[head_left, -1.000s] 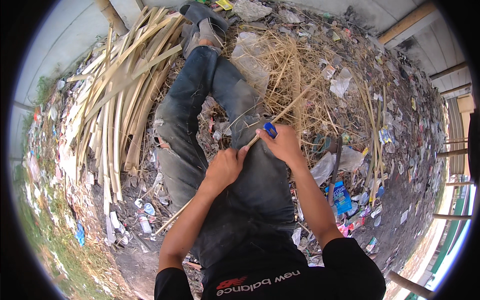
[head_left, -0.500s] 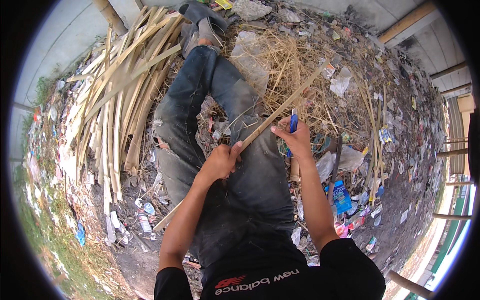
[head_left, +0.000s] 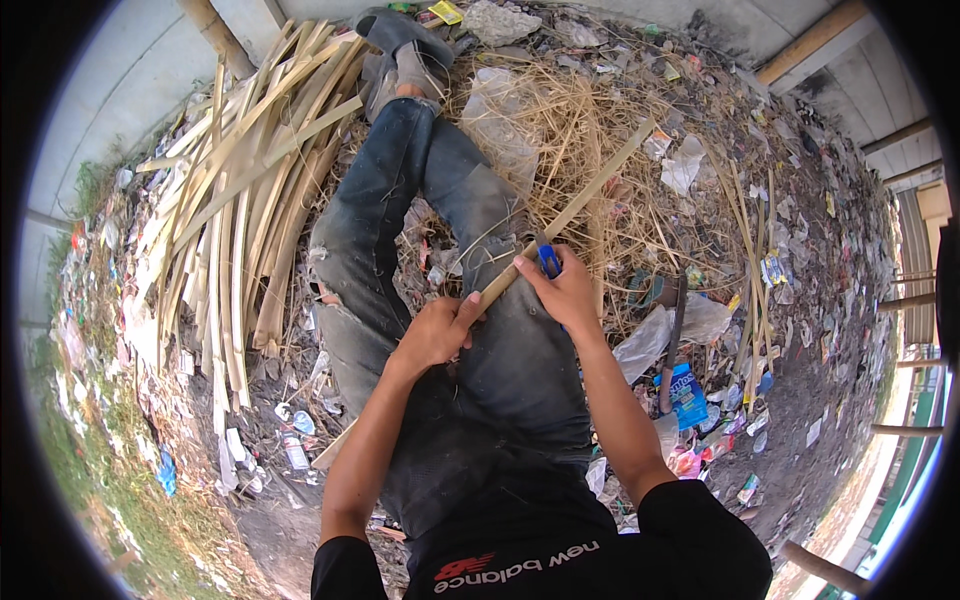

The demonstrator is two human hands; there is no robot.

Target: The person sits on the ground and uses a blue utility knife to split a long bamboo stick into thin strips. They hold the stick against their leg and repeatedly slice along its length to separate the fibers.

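Bamboo everywhere: a big fan of split bamboo strips (head_left: 240,210) lies on the ground to the person's left, pale and curved, well apart from the hands. Ahead and to the right sits a heap of dry straw-like shavings (head_left: 590,150) mixed with plastic scraps and litter. The person sits on the dirt with legs in worn blue jeans (head_left: 400,220) stretched forward, grey shoes (head_left: 405,45) at the far end.

Across the right thigh runs one long bamboo strip (head_left: 580,205), slanting from the lap up and away to the right, its far end over the shavings. A dark curved tool (head_left: 672,340) lies on the ground to the right, near a blue packet (head_left: 688,392).

Left hand (head_left: 437,330) is closed around the near part of the strip, thumb up along it, pinning it against the leg. Right hand (head_left: 565,292) is curled shut on a small knife with a blue handle (head_left: 548,260), set right against the strip just above the left hand.

Judgement: the step in hand looks like shaving or trimming the strip, the blade at the start of a stroke. A next stroke would call for a firm left-hand hold, a shallow blade angle, and a push away from the body along the grain, clear of the left thumb.
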